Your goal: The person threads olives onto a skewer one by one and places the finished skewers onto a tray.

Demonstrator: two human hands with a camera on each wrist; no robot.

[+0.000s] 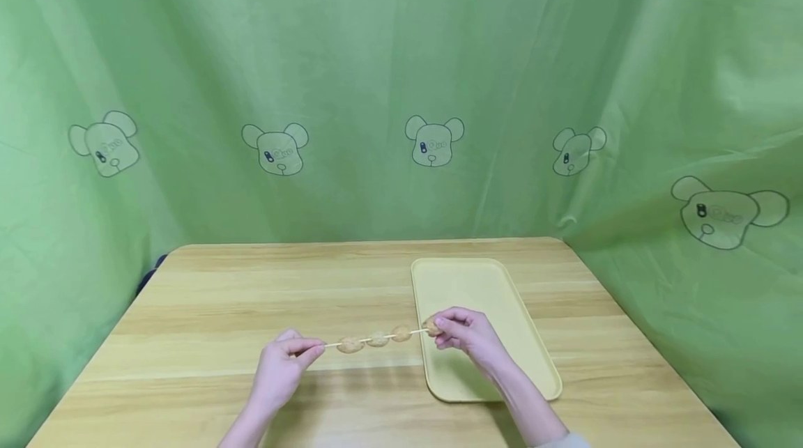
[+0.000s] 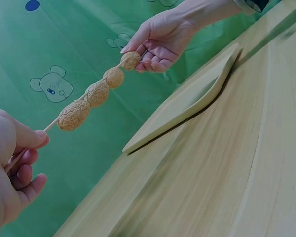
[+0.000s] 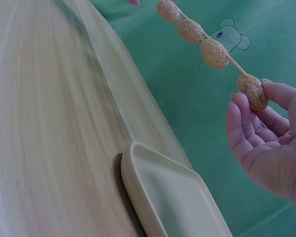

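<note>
A thin wooden skewer [image 2: 51, 124] runs through several wrinkled golden-brown balls that look like fried food balls [image 1: 350, 345]. My left hand [image 1: 279, 368] pinches the bare left end of the skewer between thumb and fingers. At the other end, my right hand [image 1: 470, 338] holds the last ball [image 3: 252, 92] between thumb and fingertips. A stretch of bare stick separates that ball from the other three in the right wrist view. Held up above the table, the skewer slants slightly upward to the right in the head view, its right end over the tray.
A pale yellow rectangular tray [image 1: 464, 281] with a raised rim lies on the right half of the wood-grain table [image 1: 282, 288]. Green curtains [image 1: 357, 72] printed with bear faces hang behind the table and along both sides.
</note>
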